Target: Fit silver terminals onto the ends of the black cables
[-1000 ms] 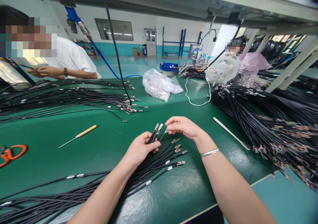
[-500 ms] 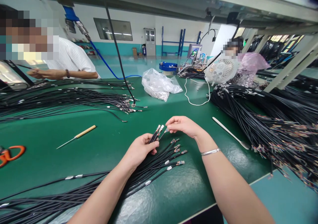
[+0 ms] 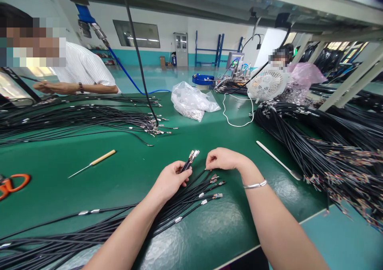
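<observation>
Two bare hands work a fan of thin black cables with crimped metal terminals point(image 3: 191, 192) spread across the green tabletop point(image 3: 125, 170). From my remote seat I see the left hand point(image 3: 170, 180) clenched around a small bunch of cable ends point(image 3: 191, 158), their silvery tips pointing up and away just above the fingers point(image 3: 183, 173). The right hand point(image 3: 224, 159), a silver bangle point(image 3: 254, 185) on its wrist, is lowered to the loose cables, its fingertips pinched on or right at one terminal end point(image 3: 207, 169); I cannot tell whether that end is truly gripped.

I judge these cables light, limp and springy along their length, with stiff, small terminals that could bend or snag; the jacket just behind the crimp looks the safest place to take hold.

A wooden-handled pick point(image 3: 92, 163) lies well to the left, orange-handled scissors point(image 3: 13, 184) at the left edge, and a slim white spatula-like tool point(image 3: 278, 160) to the right. Large piles of black cable point(image 3: 314, 142) fill the right side, more bundles point(image 3: 74, 118) lie at the far left. A crumpled clear plastic bag point(image 3: 193, 101) and a small white fan point(image 3: 266, 85) stand beyond. A co-worker's hand point(image 3: 44, 87) rests at the far left.
</observation>
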Tool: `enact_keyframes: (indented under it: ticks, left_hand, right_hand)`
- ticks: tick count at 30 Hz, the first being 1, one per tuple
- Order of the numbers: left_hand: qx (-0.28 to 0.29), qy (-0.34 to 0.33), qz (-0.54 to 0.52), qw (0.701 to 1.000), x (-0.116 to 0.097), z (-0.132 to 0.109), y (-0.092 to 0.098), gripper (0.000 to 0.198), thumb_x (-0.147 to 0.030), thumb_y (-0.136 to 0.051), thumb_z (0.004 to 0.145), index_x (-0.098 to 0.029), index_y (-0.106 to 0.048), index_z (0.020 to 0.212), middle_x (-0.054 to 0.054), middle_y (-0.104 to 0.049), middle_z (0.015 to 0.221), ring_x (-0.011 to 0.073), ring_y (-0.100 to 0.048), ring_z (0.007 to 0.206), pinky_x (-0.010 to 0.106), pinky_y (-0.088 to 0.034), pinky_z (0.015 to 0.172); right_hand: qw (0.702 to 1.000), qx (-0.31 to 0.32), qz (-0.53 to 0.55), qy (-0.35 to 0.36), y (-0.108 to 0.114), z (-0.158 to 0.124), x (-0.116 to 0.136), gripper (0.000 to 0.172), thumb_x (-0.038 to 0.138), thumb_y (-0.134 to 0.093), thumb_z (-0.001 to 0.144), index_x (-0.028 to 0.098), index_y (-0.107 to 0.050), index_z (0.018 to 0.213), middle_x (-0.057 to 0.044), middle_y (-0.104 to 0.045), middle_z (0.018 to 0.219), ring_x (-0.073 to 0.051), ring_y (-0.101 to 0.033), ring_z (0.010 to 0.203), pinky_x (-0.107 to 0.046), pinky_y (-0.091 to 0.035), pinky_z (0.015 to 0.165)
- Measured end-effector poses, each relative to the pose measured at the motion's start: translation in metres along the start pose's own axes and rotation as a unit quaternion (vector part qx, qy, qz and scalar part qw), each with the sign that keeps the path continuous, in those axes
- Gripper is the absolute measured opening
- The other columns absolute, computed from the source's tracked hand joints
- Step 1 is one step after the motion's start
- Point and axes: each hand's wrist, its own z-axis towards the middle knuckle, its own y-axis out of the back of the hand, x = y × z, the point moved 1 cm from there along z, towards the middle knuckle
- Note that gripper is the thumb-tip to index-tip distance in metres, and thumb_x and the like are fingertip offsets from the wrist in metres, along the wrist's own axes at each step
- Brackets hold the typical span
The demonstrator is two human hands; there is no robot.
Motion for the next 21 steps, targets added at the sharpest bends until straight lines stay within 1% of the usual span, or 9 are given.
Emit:
enact_keyframes:
  ticks: [2, 3, 5, 7, 10, 16, 21]
  left_hand:
    - [0.005, -0.009, 0.002, 1.000, -0.001, -0.001, 0.000, 0.021, -0.034, -0.064, 0.067, -0.015, -0.058, 0.072, -0.001, -0.059, 0.063, 0.0103, -0.051, 0.052, 0.023, -0.040, 0.052]
    - [0.010, -0.014, -0.001, 1.000, -0.001, -0.001, 0.001, 0.021, -0.033, -0.065, 0.066, -0.015, -0.058, 0.072, 0.001, -0.062, 0.066, 0.0111, -0.053, 0.056, 0.023, -0.041, 0.055]
    - [0.025, -0.018, -0.019, 0.999, -0.002, -0.001, 0.001, 0.021, -0.032, -0.066, 0.066, -0.014, -0.057, 0.074, 0.003, -0.064, 0.070, 0.0123, -0.056, 0.061, 0.023, -0.041, 0.057]
    - [0.042, -0.003, -0.053, 0.998, -0.003, -0.002, 0.003, 0.023, -0.030, -0.067, 0.065, -0.014, -0.056, 0.076, 0.003, -0.066, 0.070, 0.0118, -0.057, 0.060, 0.022, -0.040, 0.057]
    - [0.060, 0.019, -0.097, 0.993, -0.004, -0.004, 0.004, 0.025, -0.030, -0.068, 0.066, -0.014, -0.053, 0.079, 0.002, -0.066, 0.070, 0.0097, -0.057, 0.057, 0.021, -0.040, 0.057]
    - [0.072, 0.016, -0.068, 0.995, -0.004, -0.006, 0.005, 0.024, -0.027, -0.068, 0.067, -0.014, -0.053, 0.080, 0.003, -0.068, 0.074, 0.0088, -0.058, 0.057, 0.020, -0.041, 0.056]
    - [0.076, 0.002, -0.084, 0.994, -0.002, -0.004, 0.007, 0.022, -0.026, -0.065, 0.070, -0.014, -0.052, 0.083, 0.004, -0.068, 0.078, 0.0082, -0.057, 0.055, 0.020, -0.041, 0.054]
  right_hand:
    - [0.996, -0.033, 0.081, 0.017, 0.002, -0.001, 0.005, 0.013, 0.030, -0.064, 0.069, 0.017, -0.065, 0.073, -0.001, -0.065, 0.069, -0.014, -0.057, 0.065, -0.024, -0.042, 0.058]
    - [0.989, -0.048, 0.134, 0.024, 0.003, -0.002, 0.007, 0.014, 0.029, -0.064, 0.070, 0.016, -0.064, 0.075, -0.001, -0.065, 0.070, -0.014, -0.058, 0.065, -0.024, -0.044, 0.060]
    - [0.971, -0.064, 0.227, 0.033, 0.006, -0.004, 0.013, 0.016, 0.028, -0.064, 0.071, 0.014, -0.062, 0.079, -0.002, -0.064, 0.070, -0.013, -0.058, 0.065, -0.025, -0.045, 0.062]
    - [0.957, -0.071, 0.280, 0.033, 0.008, -0.005, 0.017, 0.019, 0.027, -0.067, 0.069, 0.013, -0.061, 0.082, -0.002, -0.064, 0.070, -0.013, -0.059, 0.065, -0.026, -0.047, 0.063]
    - [0.947, -0.074, 0.312, 0.031, 0.009, -0.006, 0.020, 0.024, 0.028, -0.069, 0.069, 0.012, -0.061, 0.085, -0.003, -0.065, 0.070, -0.013, -0.060, 0.066, -0.027, -0.048, 0.066]
    - [0.936, -0.071, 0.343, 0.039, 0.008, -0.004, 0.018, 0.023, 0.028, -0.071, 0.068, 0.013, -0.062, 0.082, -0.003, -0.065, 0.071, -0.013, -0.060, 0.065, -0.026, -0.048, 0.065]
    - [0.919, -0.058, 0.386, 0.055, 0.009, -0.005, 0.016, 0.024, 0.029, -0.070, 0.070, 0.013, -0.061, 0.086, -0.004, -0.065, 0.071, -0.014, -0.061, 0.066, -0.027, -0.048, 0.067]
